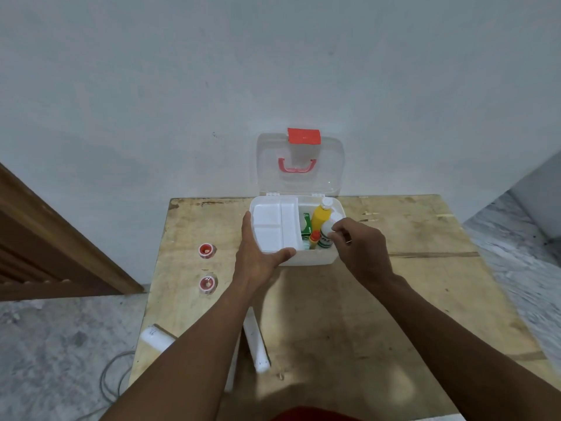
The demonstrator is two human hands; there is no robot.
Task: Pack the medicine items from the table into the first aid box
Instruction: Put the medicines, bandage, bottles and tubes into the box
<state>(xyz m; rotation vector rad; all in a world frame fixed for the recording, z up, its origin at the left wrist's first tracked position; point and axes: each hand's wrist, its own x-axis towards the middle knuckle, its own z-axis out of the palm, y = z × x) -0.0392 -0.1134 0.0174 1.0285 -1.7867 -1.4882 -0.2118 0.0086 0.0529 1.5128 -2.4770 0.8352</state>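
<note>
The white first aid box (306, 259) stands open on the wooden table (409, 287), its clear lid (267, 165) with red latch and handle leaning back against the wall. A white inner tray (273, 226) fills its left half. In the right half stand a yellow bottle (321, 217), a green packet (306, 223), a small orange-capped bottle (314, 238) and a white bottle with a green label (326, 236). My left hand (258, 253) grips the box's front left corner. My right hand (361, 244) pinches the white bottle's top inside the box.
Two red-and-white tape rolls (206, 250) (207, 284) lie on the table's left side. Two white rolled packs lie near the front, one at the left edge (156, 337), one beside my left forearm (256, 344). A wooden door frame (60, 247) stands at the left.
</note>
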